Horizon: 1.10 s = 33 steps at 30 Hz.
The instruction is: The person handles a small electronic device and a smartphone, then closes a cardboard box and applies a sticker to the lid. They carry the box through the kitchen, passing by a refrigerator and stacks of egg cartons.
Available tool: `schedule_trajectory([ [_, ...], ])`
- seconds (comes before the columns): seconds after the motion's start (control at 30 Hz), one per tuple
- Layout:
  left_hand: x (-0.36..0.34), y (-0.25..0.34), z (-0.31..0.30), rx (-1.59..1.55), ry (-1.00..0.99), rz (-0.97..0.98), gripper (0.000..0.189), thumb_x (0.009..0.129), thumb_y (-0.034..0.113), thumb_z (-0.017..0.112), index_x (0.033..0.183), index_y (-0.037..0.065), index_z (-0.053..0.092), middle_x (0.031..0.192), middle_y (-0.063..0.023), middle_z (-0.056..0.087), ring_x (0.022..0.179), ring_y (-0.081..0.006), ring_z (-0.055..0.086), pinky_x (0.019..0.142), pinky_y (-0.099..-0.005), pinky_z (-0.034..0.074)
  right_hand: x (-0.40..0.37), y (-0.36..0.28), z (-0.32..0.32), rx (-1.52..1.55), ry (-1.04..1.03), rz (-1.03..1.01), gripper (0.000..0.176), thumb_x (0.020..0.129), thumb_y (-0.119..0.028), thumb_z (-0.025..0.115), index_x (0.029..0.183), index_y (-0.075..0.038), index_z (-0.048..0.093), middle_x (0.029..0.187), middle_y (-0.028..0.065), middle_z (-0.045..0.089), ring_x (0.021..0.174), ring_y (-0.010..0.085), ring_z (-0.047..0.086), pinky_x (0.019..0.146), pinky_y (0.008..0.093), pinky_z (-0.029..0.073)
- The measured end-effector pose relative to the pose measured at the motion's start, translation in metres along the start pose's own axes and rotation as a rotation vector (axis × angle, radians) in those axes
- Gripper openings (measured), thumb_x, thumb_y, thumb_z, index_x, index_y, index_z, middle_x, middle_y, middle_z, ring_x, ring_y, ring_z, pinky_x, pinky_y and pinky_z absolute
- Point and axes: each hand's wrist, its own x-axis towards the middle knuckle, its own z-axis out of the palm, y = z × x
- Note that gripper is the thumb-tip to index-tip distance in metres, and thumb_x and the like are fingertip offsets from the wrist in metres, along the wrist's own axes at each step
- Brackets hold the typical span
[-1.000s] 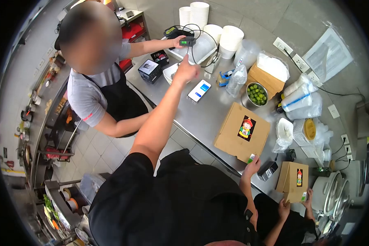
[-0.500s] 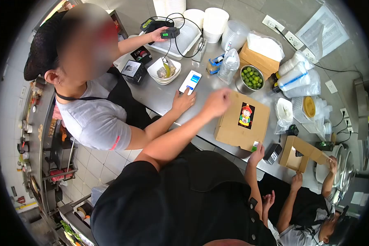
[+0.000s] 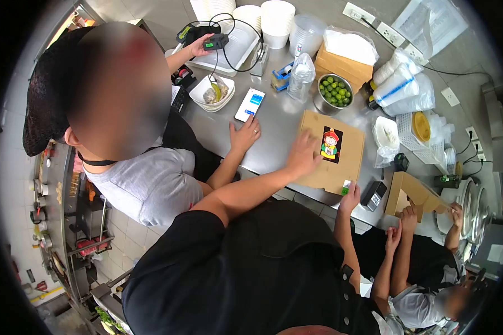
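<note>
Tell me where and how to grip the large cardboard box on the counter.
Probably by its opposite left and right side walls, coming from the near side: the large cardboard box lies flat, its broad top showing no handle, while the bowl of limes stands by its far edge.

Left hand: blurred; I can't tell whether the left hand (image 3: pixel 303 155) touches the flat brown cardboard box (image 3: pixel 343 173) or hovers just above.
Right hand: from here I can't make out whether any fingers of the right hand (image 3: pixel 350 200) reach under the box's near corner.
Sticker: print on the small white-and-green sticker (image 3: pixel 346 187) is too tiny for me.
Phone: wording on the white rectangular phone (image 3: pixel 248 104) is unreadable; a co-worker's hand (image 3: pixel 245 135) overlaps its lower end.
Bowls: the tall white stack (image 3: pixel 207 10) is cut by my top edge.
</note>
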Motion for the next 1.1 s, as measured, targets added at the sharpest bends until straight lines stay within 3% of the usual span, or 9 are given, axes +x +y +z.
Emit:
schedule_trajectory([
  [0.13, -0.002, -0.001, 0.006, 0.013, 0.17, -0.141, 0.083, 0.087, 0.028, 0.077, 0.154, -0.001, 0.038, 0.162, -0.0286, 0.029, 0.149, -0.0448, 0.032, 0.122, -0.0508, 0.032, -0.001, 0.0, -0.002, -0.007, -0.009, 0.023, 0.038, 0.107, -0.028, 0.06, 0.117, 0.008, 0.068, 0.106, 0.0099, 0.071, 0.096, 0.0164, 0.062, 0.088, 0.0318, 0.049],
  [0.43, -0.011, -0.01, 0.017, -0.13, 0.125, -0.245, 0.098, 0.086, 0.034, 0.078, 0.162, 0.005, 0.023, 0.16, -0.0274, 0.034, 0.14, -0.0457, 0.047, 0.113, -0.0473, 0.045, 0.005, 0.013, -0.005, 0.133, -0.053, 0.002, 0.035, 0.106, -0.019, 0.057, 0.129, 0.008, 0.062, 0.118, 0.0138, 0.069, 0.106, 0.0186, 0.063, 0.096, 0.0323, 0.05],
  [0.67, -0.001, -0.004, 0.011, -0.189, 0.053, -0.265, 0.105, 0.081, 0.037, 0.083, 0.162, 0.005, 0.023, 0.161, -0.0288, 0.034, 0.141, -0.0453, 0.046, 0.114, -0.0474, 0.045, 0.004, 0.013, -0.002, 0.088, 0.114, 0.065, 0.037, 0.106, -0.023, 0.056, 0.126, 0.007, 0.063, 0.118, 0.0154, 0.07, 0.105, 0.0222, 0.065, 0.096, 0.0342, 0.05],
  [0.8, 0.045, -0.001, 0.004, 0.126, 0.007, -0.139, 0.105, 0.076, 0.042, 0.086, 0.161, 0.008, 0.034, 0.164, -0.0286, 0.029, 0.15, -0.045, 0.033, 0.119, -0.05, 0.039, -0.004, -0.006, -0.002, -0.014, 0.168, 0.129, 0.039, 0.105, -0.029, 0.056, 0.119, 0.006, 0.066, 0.111, 0.018, 0.072, 0.103, 0.0259, 0.067, 0.093, 0.0366, 0.051],
  [0.87, 0.079, -0.004, 0.014, 0.172, 0.078, -0.001, 0.1, 0.076, 0.052, 0.084, 0.158, 0.013, 0.043, 0.166, -0.0228, 0.03, 0.153, -0.0421, 0.029, 0.121, -0.0511, 0.036, 0.003, 0.01, -0.004, 0.015, 0.152, 0.217, 0.046, 0.105, -0.036, 0.054, 0.115, 0.006, 0.068, 0.108, 0.0216, 0.072, 0.101, 0.0305, 0.068, 0.092, 0.0395, 0.051],
  [0.93, 0.109, 0.0, 0.021, 0.23, -0.006, -0.043, 0.097, 0.077, 0.057, 0.082, 0.158, 0.016, 0.045, 0.165, -0.0186, 0.033, 0.153, -0.0415, 0.028, 0.121, -0.0516, 0.036, 0.007, 0.007, -0.001, -0.031, 0.182, 0.254, 0.056, 0.106, -0.045, 0.051, 0.107, 0.008, 0.069, 0.1, 0.0259, 0.072, 0.094, 0.0368, 0.068, 0.089, 0.0436, 0.05],
  [1.0, 0.122, 0.004, 0.027, 0.294, -0.083, -0.084, 0.095, 0.078, 0.062, 0.079, 0.157, 0.02, 0.047, 0.164, -0.0144, 0.037, 0.154, -0.0408, 0.027, 0.121, -0.052, 0.036, 0.01, -0.012, 0.001, 0.017, 0.159, 0.415, 0.055, 0.105, -0.044, 0.054, 0.104, 0.009, 0.068, 0.096, 0.0231, 0.072, 0.09, 0.0331, 0.067, 0.086, 0.0424, 0.05],
  [1.07, 0.129, 0.007, 0.029, 0.417, -0.272, -0.14, 0.092, 0.08, 0.067, 0.075, 0.157, 0.023, 0.047, 0.162, -0.0075, 0.041, 0.155, -0.0397, 0.024, 0.121, -0.0514, 0.037, 0.011, -0.014, 0.005, 0.046, 0.199, 0.396, 0.051, 0.104, -0.042, 0.057, 0.101, 0.008, 0.068, 0.094, 0.0206, 0.072, 0.088, 0.0293, 0.066, 0.084, 0.0409, 0.05],
  [1.1, 0.125, 0.01, 0.029, 0.427, -0.24, -0.118, 0.089, 0.08, 0.066, 0.074, 0.154, 0.022, 0.051, 0.156, -0.007, 0.047, 0.15, -0.04, 0.03, 0.118, -0.0488, 0.04, 0.011, -0.014, 0.006, 0.07, 0.211, 0.372, 0.048, 0.104, -0.04, 0.06, 0.098, 0.007, 0.069, 0.091, 0.0181, 0.072, 0.086, 0.0256, 0.065, 0.082, 0.0394, 0.05],
])
